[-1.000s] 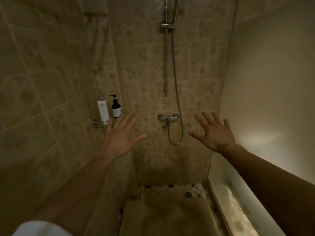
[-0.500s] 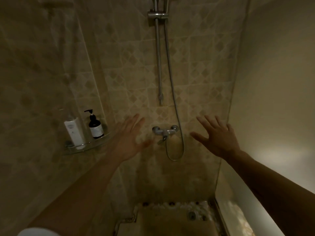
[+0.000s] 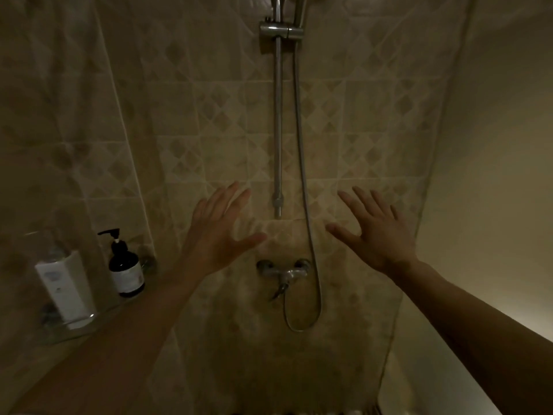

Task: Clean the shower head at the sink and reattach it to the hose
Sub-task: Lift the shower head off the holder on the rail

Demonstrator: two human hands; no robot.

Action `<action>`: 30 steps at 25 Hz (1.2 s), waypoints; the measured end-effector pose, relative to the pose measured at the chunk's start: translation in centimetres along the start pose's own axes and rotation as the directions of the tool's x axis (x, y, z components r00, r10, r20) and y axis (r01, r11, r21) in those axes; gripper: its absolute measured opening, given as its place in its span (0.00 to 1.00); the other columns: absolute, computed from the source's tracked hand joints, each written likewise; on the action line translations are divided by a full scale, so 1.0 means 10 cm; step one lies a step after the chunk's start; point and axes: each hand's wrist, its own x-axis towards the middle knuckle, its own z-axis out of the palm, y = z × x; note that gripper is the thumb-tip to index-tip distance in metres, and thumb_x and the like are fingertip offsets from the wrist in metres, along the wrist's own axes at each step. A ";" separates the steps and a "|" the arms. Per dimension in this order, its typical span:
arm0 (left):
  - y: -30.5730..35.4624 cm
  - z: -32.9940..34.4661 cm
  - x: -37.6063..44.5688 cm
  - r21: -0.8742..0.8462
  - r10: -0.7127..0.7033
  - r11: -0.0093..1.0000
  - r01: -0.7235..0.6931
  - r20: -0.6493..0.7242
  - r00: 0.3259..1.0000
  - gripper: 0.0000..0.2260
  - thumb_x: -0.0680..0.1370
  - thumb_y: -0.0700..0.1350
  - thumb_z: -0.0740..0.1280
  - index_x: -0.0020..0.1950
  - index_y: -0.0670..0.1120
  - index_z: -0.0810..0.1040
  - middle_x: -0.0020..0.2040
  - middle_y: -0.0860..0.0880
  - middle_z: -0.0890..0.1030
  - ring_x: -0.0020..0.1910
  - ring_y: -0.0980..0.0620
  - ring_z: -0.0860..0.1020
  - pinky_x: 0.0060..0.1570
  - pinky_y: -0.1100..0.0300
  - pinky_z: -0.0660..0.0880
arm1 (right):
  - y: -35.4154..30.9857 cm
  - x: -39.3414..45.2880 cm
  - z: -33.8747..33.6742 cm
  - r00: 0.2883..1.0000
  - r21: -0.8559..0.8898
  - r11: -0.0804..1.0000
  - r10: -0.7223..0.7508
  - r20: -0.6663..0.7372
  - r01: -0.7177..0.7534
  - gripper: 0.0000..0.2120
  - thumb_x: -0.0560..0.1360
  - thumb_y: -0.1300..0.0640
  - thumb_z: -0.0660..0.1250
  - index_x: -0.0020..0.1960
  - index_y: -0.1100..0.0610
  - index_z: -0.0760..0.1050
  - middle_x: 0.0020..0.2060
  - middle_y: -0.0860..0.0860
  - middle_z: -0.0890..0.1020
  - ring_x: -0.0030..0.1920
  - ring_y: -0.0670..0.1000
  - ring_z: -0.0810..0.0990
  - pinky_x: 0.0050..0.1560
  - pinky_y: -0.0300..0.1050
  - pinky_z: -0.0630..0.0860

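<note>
A metal shower hose [image 3: 302, 163] hangs down the tiled back wall from the slider bracket [image 3: 280, 30] on the vertical rail [image 3: 278, 121], loops low and joins the chrome mixer tap [image 3: 283, 270]. The shower head itself is cut off by the top edge; only its handle base [image 3: 300, 7] shows in the bracket. My left hand [image 3: 217, 232] and my right hand [image 3: 375, 232] are both raised in front of the wall with fingers spread, holding nothing, one on each side of the rail's lower end.
A glass corner shelf [image 3: 98, 320] on the left wall carries a white bottle [image 3: 64, 289] and a dark pump bottle [image 3: 124, 269]. A plain pale wall [image 3: 493, 145] closes the right side. The light is dim.
The view has moved closer to the shower wall and tilted up, so the floor has dropped out of sight. Both hands rose, staying open, and now frame the rail.
</note>
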 end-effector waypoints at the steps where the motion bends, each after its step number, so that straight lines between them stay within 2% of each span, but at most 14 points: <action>1: -0.09 0.04 0.14 -0.011 0.016 1.000 -0.016 -0.017 1.000 0.41 0.69 0.76 0.50 0.77 0.58 0.47 0.79 0.55 0.47 0.77 0.52 0.47 0.74 0.45 0.48 | -0.03 0.15 0.05 1.000 -0.008 1.000 -0.009 -0.018 0.008 0.37 0.73 0.24 0.46 0.78 0.37 0.45 0.80 0.44 0.50 0.79 0.52 0.45 0.77 0.61 0.49; 8: -0.65 0.41 1.19 -0.066 0.112 0.991 -0.120 -0.110 0.988 0.41 0.69 0.75 0.53 0.76 0.55 0.53 0.78 0.51 0.54 0.77 0.49 0.53 0.72 0.40 0.55 | -0.21 1.21 0.27 0.993 0.018 1.000 -0.003 -0.115 0.005 0.37 0.73 0.24 0.47 0.78 0.37 0.47 0.80 0.44 0.52 0.79 0.51 0.47 0.76 0.61 0.50; 15: -0.92 0.45 2.09 -0.150 0.134 0.974 -0.172 -0.235 0.963 0.39 0.69 0.72 0.57 0.76 0.58 0.52 0.78 0.56 0.52 0.77 0.55 0.50 0.74 0.47 0.50 | -0.22 2.01 0.20 0.963 0.029 0.999 -0.006 -0.269 0.015 0.38 0.72 0.24 0.47 0.78 0.38 0.51 0.79 0.45 0.56 0.79 0.52 0.51 0.75 0.62 0.55; 19: -0.92 0.28 2.58 -0.099 0.181 0.970 -0.222 -0.312 0.933 0.40 0.69 0.72 0.58 0.76 0.59 0.51 0.78 0.56 0.52 0.76 0.55 0.51 0.74 0.49 0.51 | -0.18 2.56 -0.07 0.934 0.021 0.998 -0.053 -0.353 0.065 0.37 0.73 0.25 0.50 0.78 0.39 0.52 0.79 0.46 0.57 0.79 0.51 0.54 0.75 0.62 0.56; 23: -0.81 0.08 3.08 -0.117 0.161 0.967 -0.227 -0.412 0.897 0.39 0.68 0.72 0.60 0.75 0.59 0.54 0.76 0.56 0.56 0.74 0.54 0.54 0.72 0.52 0.54 | -0.15 3.12 -0.48 0.866 -0.024 0.986 -0.157 -0.475 0.166 0.37 0.73 0.25 0.51 0.78 0.40 0.55 0.78 0.47 0.62 0.77 0.50 0.60 0.72 0.61 0.62; 27: -0.61 -0.16 3.64 -0.040 0.209 0.964 -0.263 -0.498 0.841 0.39 0.68 0.70 0.64 0.74 0.58 0.56 0.74 0.54 0.61 0.72 0.53 0.59 0.70 0.52 0.58 | -0.14 3.61 -0.82 0.829 -0.060 0.975 -0.213 -0.518 0.213 0.39 0.72 0.24 0.50 0.78 0.41 0.54 0.77 0.46 0.63 0.76 0.49 0.63 0.72 0.61 0.63; 30: -0.49 -0.32 4.10 -0.007 0.202 0.969 -0.245 -0.545 0.814 0.39 0.68 0.70 0.64 0.74 0.58 0.57 0.73 0.53 0.64 0.71 0.51 0.62 0.69 0.49 0.61 | -0.12 3.93 -0.96 0.809 -0.086 0.963 -0.262 -0.526 0.256 0.39 0.73 0.26 0.53 0.78 0.42 0.54 0.76 0.47 0.65 0.74 0.51 0.65 0.70 0.60 0.65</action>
